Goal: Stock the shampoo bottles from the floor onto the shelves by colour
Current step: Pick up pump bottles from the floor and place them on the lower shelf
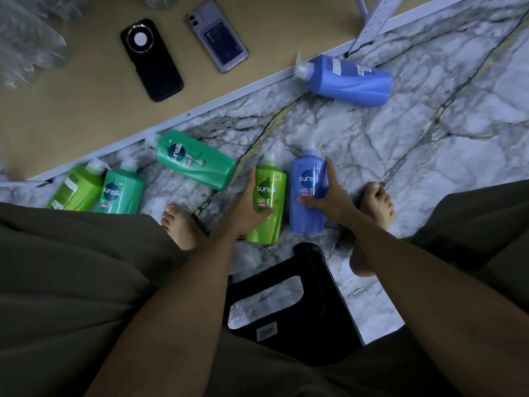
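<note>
The scene is dim and cool-toned, with soft, even light and no hard shadows. Faint sheen runs along the blue bottle at centre and the plastic wrap in the upper left, which looks hazy. The shelf edge bows from wide-angle distortion. The dark trousers across the lower frame lose all detail. Labels at centre read sharply; corners are softer.

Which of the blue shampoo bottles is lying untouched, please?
The blue bottle by the shelf edge; the other blue bottle is gripped by the right hand.
</note>
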